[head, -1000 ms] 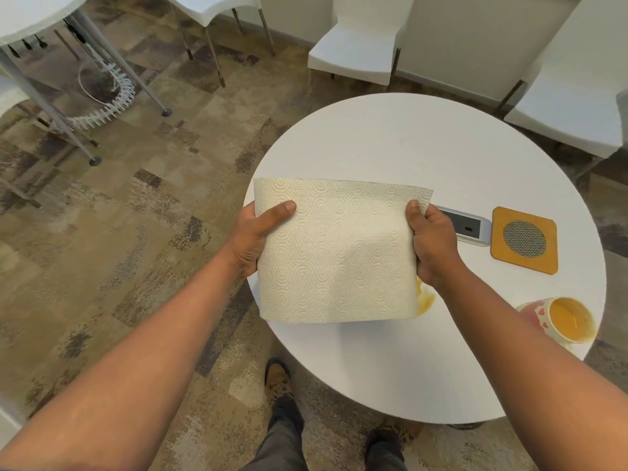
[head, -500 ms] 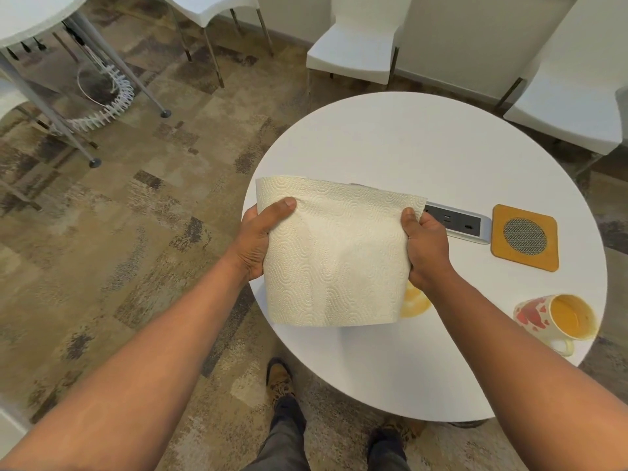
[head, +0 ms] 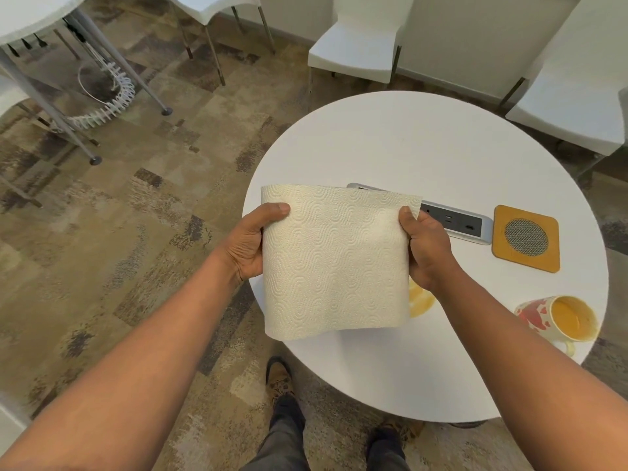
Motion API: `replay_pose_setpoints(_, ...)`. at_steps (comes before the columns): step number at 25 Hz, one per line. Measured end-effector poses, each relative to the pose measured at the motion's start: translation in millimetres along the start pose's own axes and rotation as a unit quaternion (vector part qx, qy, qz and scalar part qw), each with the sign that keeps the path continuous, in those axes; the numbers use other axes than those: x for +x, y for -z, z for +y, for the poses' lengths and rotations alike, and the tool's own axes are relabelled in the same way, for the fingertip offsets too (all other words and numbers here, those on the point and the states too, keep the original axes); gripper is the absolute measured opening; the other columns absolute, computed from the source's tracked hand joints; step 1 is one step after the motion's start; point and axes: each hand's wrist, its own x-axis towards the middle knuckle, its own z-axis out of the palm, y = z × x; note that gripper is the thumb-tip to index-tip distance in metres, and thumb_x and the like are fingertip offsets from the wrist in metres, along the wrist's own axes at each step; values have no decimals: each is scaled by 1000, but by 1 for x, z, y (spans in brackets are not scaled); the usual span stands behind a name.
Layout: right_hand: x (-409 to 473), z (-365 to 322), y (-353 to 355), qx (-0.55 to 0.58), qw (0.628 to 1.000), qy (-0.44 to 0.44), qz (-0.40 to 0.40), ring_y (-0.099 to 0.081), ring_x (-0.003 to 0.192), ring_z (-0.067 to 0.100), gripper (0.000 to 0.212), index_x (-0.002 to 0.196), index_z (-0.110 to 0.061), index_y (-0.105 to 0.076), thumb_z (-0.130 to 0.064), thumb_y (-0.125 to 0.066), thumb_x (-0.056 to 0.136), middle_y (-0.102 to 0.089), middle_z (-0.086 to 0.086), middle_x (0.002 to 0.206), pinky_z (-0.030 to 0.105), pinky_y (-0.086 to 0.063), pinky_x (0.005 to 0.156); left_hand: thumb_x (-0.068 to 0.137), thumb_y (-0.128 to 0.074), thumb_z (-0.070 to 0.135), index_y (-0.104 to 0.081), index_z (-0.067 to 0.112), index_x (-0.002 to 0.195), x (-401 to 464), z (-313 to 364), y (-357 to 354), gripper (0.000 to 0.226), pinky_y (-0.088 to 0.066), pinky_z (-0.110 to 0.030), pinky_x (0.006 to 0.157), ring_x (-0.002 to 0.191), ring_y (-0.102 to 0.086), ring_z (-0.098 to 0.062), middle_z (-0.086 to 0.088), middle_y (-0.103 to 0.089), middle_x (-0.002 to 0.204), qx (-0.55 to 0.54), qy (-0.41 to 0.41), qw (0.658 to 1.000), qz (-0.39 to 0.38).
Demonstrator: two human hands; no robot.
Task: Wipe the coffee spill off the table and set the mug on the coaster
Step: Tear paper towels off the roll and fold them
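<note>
Both hands are holding a paper towel (head: 334, 263) stretched above the round table (head: 424, 144), the left hand (head: 249, 244) pinching its left edge and the right hand (head: 426, 248) its right edge, thumbs in front. The sheet is hiding most of the coffee spill (head: 419, 297), peeking out below the right hand. Right of that grip, the mug (head: 557, 319) is lying tipped; the coaster (head: 526, 237) is sitting beyond it, beside a half-covered power outlet (head: 455, 222).

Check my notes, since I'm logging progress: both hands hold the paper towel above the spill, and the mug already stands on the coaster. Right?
Not quite. The head view shows the mug lying tipped on the table, apart from the empty coaster. Both hands, left and right, do hold the paper towel above the spill.
</note>
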Motion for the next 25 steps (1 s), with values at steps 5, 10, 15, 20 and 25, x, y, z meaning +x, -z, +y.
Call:
replay_pose_setpoints(5,-6,2,0,-13,1000,4,-18,-73,88,23,37,122,-8,-66,-35,-61,97,-76,11,107,42,-61,78,50,-98,48,-79,13,112,3,-1,-5,74,-59,-50,91,104,-73,-31,-16,-74,118,-12,-15,1000,6)
replay_pose_setpoints(10,-8,2,2,9,999,-19,-41,-73,97,24,32,117,-11,-69,-31,-66,92,-76,9,110,42,-60,83,63,-80,27,-82,10,101,2,2,-3,41,-61,-46,84,90,-75,-28,-14,-77,102,-13,-12,1000,25)
replay_pose_setpoints(15,-10,8,0,34,998,-17,-46,-72,103,22,39,126,-7,-64,-28,-64,93,-74,9,117,37,-60,82,51,-91,29,-81,10,101,2,1,-2,54,-60,-46,84,90,-74,-29,-14,-76,103,16,-2,1000,13)
replay_pose_setpoints(20,-12,11,-3,35,999,-21,-29,-73,94,26,36,121,-3,-66,-28,-63,95,-75,13,109,41,-61,81,54,-97,45,-75,8,115,3,2,-5,75,-58,-50,93,101,-72,-31,-16,-73,115,11,-4,1000,4)
replay_pose_setpoints(25,-14,9,-3,46,999,-18,-17,-73,94,28,23,111,-8,-70,-25,-63,96,-77,12,105,46,-60,85,69,-83,34,-61,4,123,5,1,-6,66,-59,-45,85,93,-68,-29,-15,-69,106,4,-24,999,30)
